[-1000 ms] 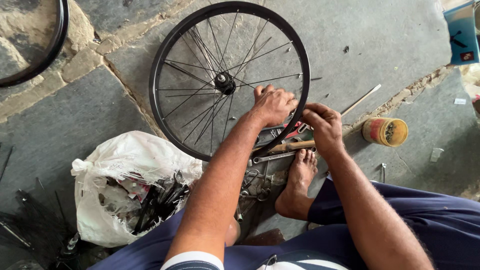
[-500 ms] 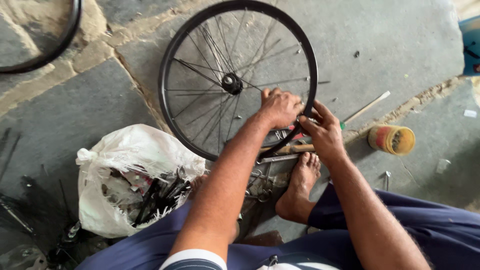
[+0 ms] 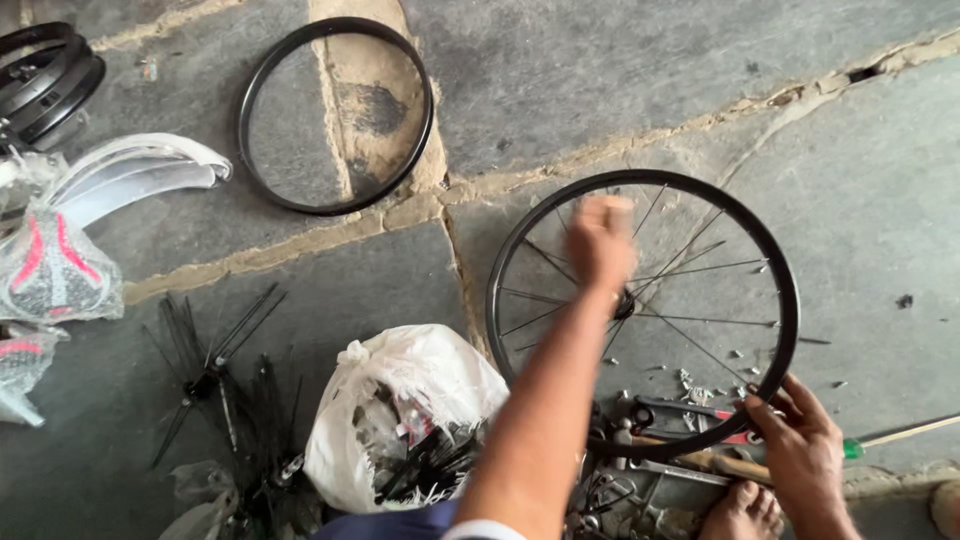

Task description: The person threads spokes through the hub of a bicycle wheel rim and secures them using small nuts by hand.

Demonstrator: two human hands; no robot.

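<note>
The spoked wheel (image 3: 642, 315) lay flat on the stone floor (image 3: 620, 70), in front of the person's bare foot (image 3: 745, 510). The right hand (image 3: 800, 445) rested on the near edge of the rim, with the fingers spread and their tips touching the black metal. The left hand (image 3: 600, 240) was above the spokes, close to the hub (image 3: 625, 300); it was blurred, so it could not be told if its fingers were open or closed.

Several risks seemed possible. The thin spokes crossed just beside the left hand, and a finger could catch between two of them if the rim turned. The right hand only touched the rim and did not grip it, so the wheel could slide on the smooth stone. Small loose metal parts (image 3: 690, 380) lay inside the wheel and could scatter or get lost. Tools (image 3: 690, 460) lay under the near rim beside the foot, and the white plastic bag (image 3: 405, 415) of parts stood near the left forearm, which could knock it.
</note>
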